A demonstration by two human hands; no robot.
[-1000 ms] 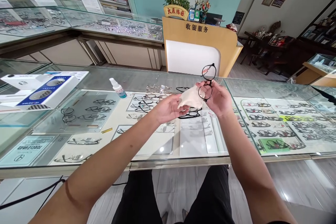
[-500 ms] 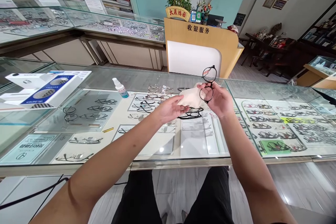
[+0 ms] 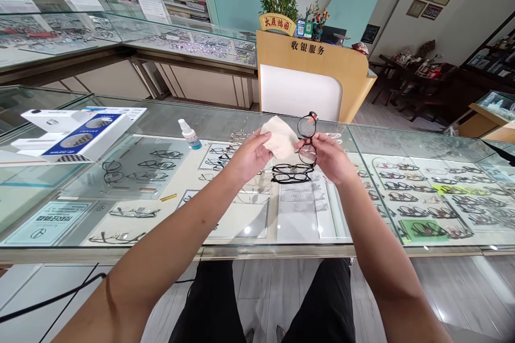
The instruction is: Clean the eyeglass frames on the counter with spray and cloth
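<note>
A pale cloth is pinched in my left hand, its loose part hanging toward the right. My right hand grips a pair of round black-rimmed eyeglasses by the middle, held on end with one lens above the other. The cloth's right edge lies close beside the glasses; whether they touch I cannot tell. Just below, black-framed glasses rest on the glass counter. A white spray bottle with a blue base stands on the counter to the left of my hands.
An open white and blue box sits at the counter's left. Rows of eyeglasses lie under the glass at the right. A yellow pencil-like stick is at the left. Beyond the counter stands a wooden cashier desk.
My left hand has drawn the cloth up and left, off the lens, and it now hangs spread out. The glasses in my right hand have shifted slightly left and down.
</note>
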